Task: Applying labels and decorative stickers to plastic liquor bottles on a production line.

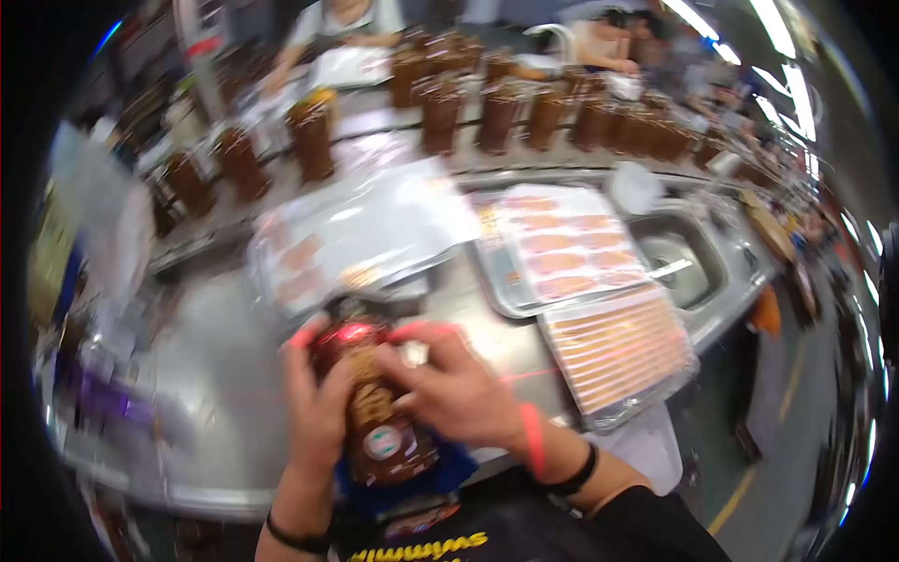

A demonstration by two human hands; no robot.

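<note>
A glossy brown jar (386, 463) lies tilted toward me near the front edge of the steel counter. It has a reddish, shiny upper part, a gold marking and a round pale sticker. My left hand (318, 403) is wrapped along the jar's left side, fingers near the upper end. From the right, my right hand (459, 389) has its bent fingers and thumb on the jar beside the gold marking. A blue cloth (459, 466) sits under the jar's near end. Motion blur hides the exact fingertip contact.
Ahead is a tray with white sheets (375, 225). To its right are a tray of orange-printed sheets (571, 244), a striped sheet stack (623, 347) and a sink (679, 253). Several brown jars (440, 117) line the shelf behind. People (346, 23) work beyond.
</note>
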